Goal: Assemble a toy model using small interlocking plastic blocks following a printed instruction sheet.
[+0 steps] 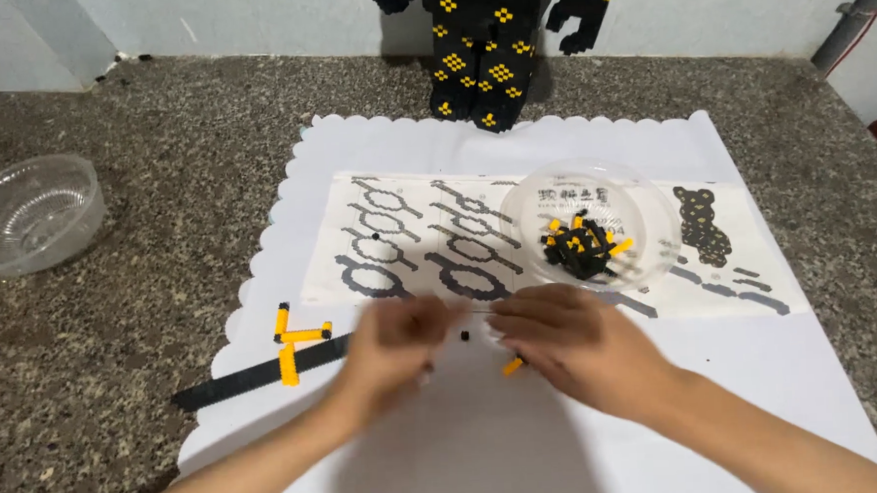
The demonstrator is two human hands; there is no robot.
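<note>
Left hand [389,349] and right hand [576,341] close together at lower centre of frame, fingertips nearly meeting over white scalloped paper mat [486,442]. Both blurred; grip cannot be told. Small yellow brick piece [513,366] lies under right hand's fingers, nearer that hand, long axis slanting up-right. Tiny black stud [465,334] between hands.

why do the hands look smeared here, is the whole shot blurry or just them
Head view: only the hands are motion-blurred, the left hand worst, the right hand less so. The clear bowl of bricks, the instruction sheet and the granite counter stay fairly sharp. Lighting is soft and even, with a faint shadow beneath the hands.
</note>
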